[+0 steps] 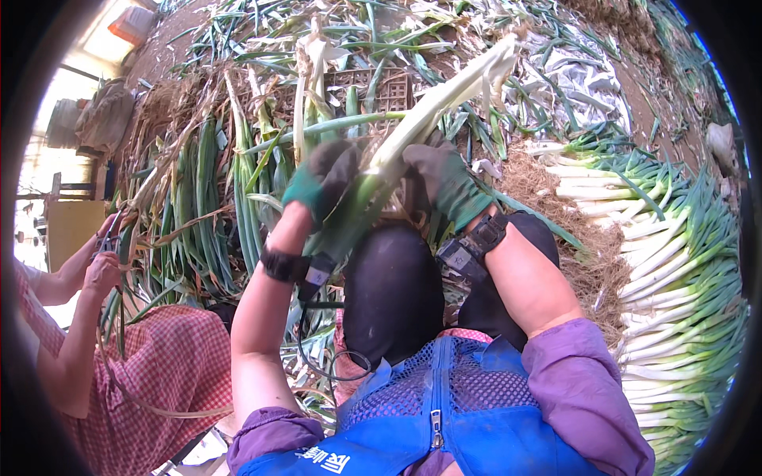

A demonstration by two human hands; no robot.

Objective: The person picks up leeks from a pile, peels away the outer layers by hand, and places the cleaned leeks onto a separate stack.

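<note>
A long green onion [429, 111] is held aslant in front of my knees. Its pale shaft points up and to the right, with loose skin hanging near the far end; its green leaves run down between my forearms, slightly blurred. My left hand [324, 176], in a green and dark glove, is closed at the side of the stalk where white turns to green. On the other side, my gloved right hand [444, 176] pinches the onion's edge with curled fingers. Some of the fingertips are hidden.
Unpeeled onions [202, 182] with dry leaves are heaped at left, around a brown crate [389, 89]. Clean white onions [655, 254] lie in a row at right beside a pile of root-like litter [587, 254]. A co-worker in a checked garment [159, 365] sits at left, hands on onion leaves.
</note>
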